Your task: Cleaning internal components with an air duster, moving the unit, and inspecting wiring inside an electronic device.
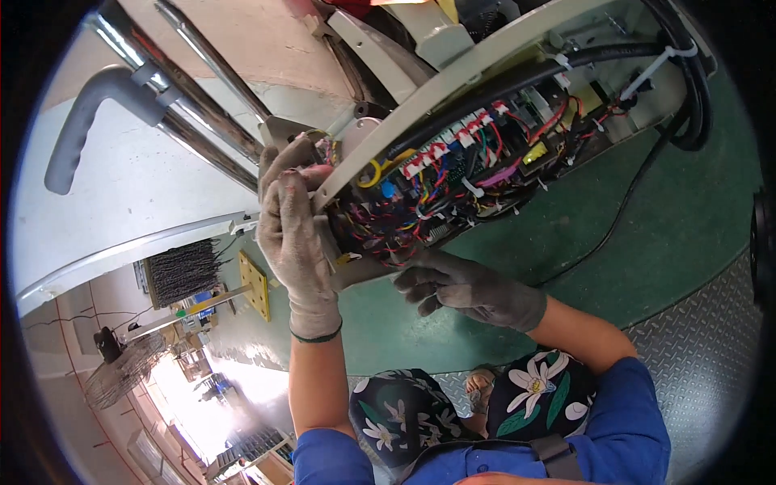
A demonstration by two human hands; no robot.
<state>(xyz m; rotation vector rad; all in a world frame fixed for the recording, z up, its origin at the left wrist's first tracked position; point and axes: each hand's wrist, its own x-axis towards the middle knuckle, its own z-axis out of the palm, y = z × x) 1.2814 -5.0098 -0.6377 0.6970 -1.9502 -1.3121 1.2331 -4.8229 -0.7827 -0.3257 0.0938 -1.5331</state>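
Housing (444, 93), long & pale metal, sits open over a green work surface (647, 267), its wiring bared toward the person's side. Inside it, a dense wire harness (428, 198) w/ red, blue, yellow & purple leads runs by a row of white connectors (437, 151); most look plugged in, tho some are too small to tell. White cable tie (473, 188) already bundles leads mid-housing; thick black cable (602, 55) runs along the housing's far side to its right end. So, going by looks, bulk of the wiring in the housing is done. Not done: no cover over it, & leads at the housing's left end look untidy, prob. unfinished.

Left hand (293, 222), pale glove, wraps the housing's left end, fingers bent & close together; what they pinch is hidden, can't tell. Right hand (469, 291), darker glove, is just off the housing's near edge, fingers half curled w/ small gaps; can't tell if the tips nip a lead. Beyond the housing's left end: chrome tubes (198, 113) w/ grey handle (77, 125) attached.
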